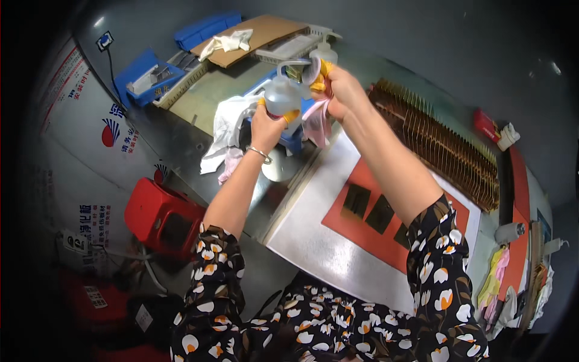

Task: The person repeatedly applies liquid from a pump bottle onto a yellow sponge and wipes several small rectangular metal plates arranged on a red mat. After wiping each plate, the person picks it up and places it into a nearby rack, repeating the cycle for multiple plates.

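Note:
My left hand (266, 125) grips a translucent plastic squeeze bottle (281, 94) with a bent spout, held up over the bench; yellow finger covers show on the fingertips. My right hand (341, 88) is raised beside the bottle's spout and pinches a thin pinkish-white cloth (318, 122) that hangs down from it. Both hands are close together, above a blue tray (294, 140). Below them lies a grey board with a red sheet (362, 232) carrying three dark square pieces (380, 213).
A long rack of brown slotted plates (440, 145) runs along the right. White rags (224, 128) lie left of the hands. Blue bins (148, 75), a cardboard sheet (253, 37) and a second bottle (325, 51) sit at the back. A red box (163, 220) stands lower left.

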A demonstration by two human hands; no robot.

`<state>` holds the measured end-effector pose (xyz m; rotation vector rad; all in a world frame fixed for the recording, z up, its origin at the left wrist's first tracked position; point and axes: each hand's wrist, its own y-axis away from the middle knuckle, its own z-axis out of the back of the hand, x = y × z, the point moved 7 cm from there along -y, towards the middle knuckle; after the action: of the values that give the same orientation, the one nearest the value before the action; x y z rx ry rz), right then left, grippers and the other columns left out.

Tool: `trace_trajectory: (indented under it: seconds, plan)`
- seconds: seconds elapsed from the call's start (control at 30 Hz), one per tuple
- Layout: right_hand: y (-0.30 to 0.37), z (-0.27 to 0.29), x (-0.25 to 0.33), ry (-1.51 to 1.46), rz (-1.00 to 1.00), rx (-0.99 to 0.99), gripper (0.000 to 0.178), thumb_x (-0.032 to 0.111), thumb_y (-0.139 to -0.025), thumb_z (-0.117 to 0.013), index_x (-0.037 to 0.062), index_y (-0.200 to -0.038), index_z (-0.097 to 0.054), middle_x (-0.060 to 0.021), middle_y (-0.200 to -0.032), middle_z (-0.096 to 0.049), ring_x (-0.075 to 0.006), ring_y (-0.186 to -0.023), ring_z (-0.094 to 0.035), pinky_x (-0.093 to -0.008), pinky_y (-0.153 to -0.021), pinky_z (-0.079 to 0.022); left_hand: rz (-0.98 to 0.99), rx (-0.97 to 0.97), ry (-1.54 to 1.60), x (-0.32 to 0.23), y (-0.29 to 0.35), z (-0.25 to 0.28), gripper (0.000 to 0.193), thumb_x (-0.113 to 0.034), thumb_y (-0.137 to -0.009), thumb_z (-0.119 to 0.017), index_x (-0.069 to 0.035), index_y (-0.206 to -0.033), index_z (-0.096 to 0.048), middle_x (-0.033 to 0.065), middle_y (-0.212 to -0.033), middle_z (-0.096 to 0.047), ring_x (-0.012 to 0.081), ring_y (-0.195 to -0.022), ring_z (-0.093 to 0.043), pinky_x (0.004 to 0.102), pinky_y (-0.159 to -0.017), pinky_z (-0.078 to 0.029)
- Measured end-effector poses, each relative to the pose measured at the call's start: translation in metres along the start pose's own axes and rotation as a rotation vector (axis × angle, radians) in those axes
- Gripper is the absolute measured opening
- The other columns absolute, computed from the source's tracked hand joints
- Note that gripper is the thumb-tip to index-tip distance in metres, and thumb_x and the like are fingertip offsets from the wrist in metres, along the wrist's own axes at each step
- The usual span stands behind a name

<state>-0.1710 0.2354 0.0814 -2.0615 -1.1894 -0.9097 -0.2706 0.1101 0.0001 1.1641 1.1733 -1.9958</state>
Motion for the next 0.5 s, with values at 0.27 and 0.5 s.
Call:
trace_trajectory:
  seconds: [0.27, 0.5]
  plan:
    - [0.127, 0.045, 0.069, 1.059, -0.073, -0.188, 0.018, 0.019, -0.093, -0.051, 0.0043, -0.087, -0.057, 0.0007, -0.068, -0.051, -0.0061, -0.058, -0.046, -0.0227, -0.047, -0.035, -0.644, 0.128, -0.495, -0.042, 0.114, 0.013, 0.073, -0.029, -0.077, -0.070, 0.003, -0.133, -0.037, 0.0214, -0.131, -0.045, 0.0363, -0.119, -0.042, 0.0450, -0.101, -0.029]
    - [0.201, 0.110, -0.030, 1.525, -0.155, 0.020, 0.018, 0.020, -0.084, -0.061, 0.0029, -0.089, -0.059, -0.0164, -0.079, -0.065, -0.0283, -0.073, -0.064, -0.0370, -0.065, -0.048, -0.396, 0.906, -0.534, -0.042, 0.245, -0.044, 0.071, -0.046, -0.080, -0.061, -0.006, -0.135, -0.039, 0.0108, -0.146, -0.030, 0.0333, -0.134, -0.026, 0.0544, -0.107, -0.020]
